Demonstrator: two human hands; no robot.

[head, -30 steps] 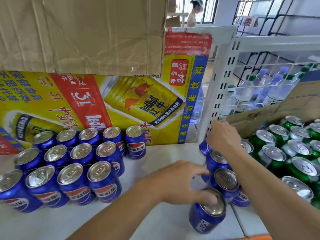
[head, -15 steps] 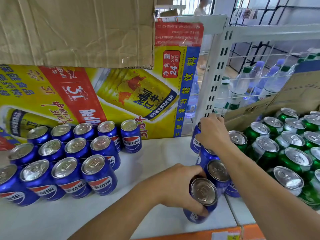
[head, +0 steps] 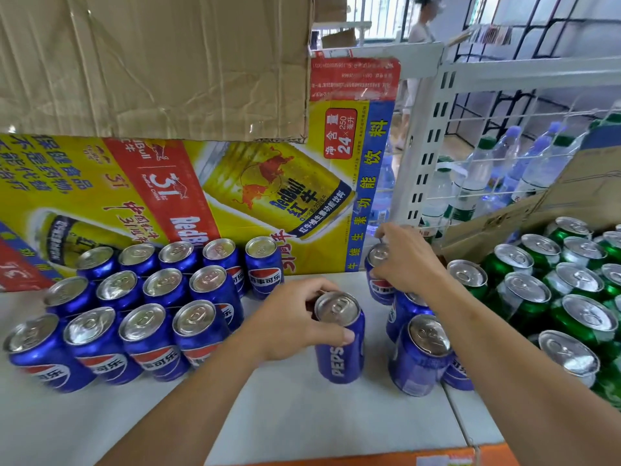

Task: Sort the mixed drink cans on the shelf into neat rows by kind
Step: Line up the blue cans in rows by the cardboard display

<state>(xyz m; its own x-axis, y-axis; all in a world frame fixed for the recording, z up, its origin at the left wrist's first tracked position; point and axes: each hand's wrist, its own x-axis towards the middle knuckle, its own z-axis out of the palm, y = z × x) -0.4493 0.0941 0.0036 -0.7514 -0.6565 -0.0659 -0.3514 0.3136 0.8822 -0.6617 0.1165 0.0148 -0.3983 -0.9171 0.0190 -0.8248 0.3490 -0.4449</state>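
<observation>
Gripping an upright blue aluminium Pepsi can [head: 340, 351] round its upper wall, the left hand [head: 292, 319] has its fingers [head: 312, 289] curled behind the rim and its thumb laid across the front. That can sits low over the white shelf board [head: 302, 422], in the gap between two groups of cans; whether its base touches the board cannot be told. The right hand [head: 408, 260] reaches farther back, its fingers [head: 389, 232] wrapped over the top and side of a second blue Pepsi can [head: 378, 285] near the white perforated shelf upright [head: 423, 156]. Just in front of that can stands a short cluster of blue cans [head: 420, 358]. On the left, a block of blue Pepsi cans [head: 134, 307] stands in three rows against a yellow and red Red Bull carton [head: 255, 196]. On the right, green cans with silver tops [head: 554, 297] are packed close together.
</observation>
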